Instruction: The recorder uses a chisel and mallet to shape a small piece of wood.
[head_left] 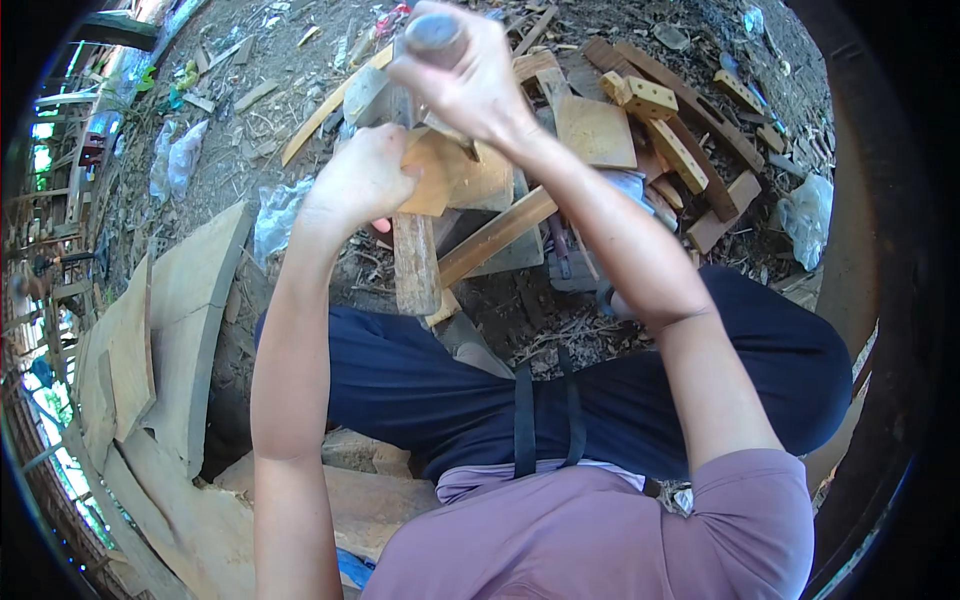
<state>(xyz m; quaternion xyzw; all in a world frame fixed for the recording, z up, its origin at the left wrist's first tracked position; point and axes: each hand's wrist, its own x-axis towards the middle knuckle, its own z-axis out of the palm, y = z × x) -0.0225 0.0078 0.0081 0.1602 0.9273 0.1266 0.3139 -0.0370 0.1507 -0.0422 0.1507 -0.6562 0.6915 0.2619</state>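
My left hand (362,182) is closed on the edge of a small light-brown wooden piece (428,190), its fingers partly hidden behind the wrist. Above and slightly right of it, my right hand (478,82) grips a tool with a round wooden handle (436,36), seen end-on. The tool's working end is blurred and mostly hidden, so its kind is unclear. A thick wooden bar (415,265) lies under the held piece, pointing toward my knees. A flat board (484,182) sits just right of the held piece.
Wooden blocks with holes (640,96), a square board (595,132) and several curved strips (690,100) lie in a heap to the right. Large planks (180,340) lean at my left. Plastic bags (806,220) litter the dirt ground. A dark post (865,200) stands far right.
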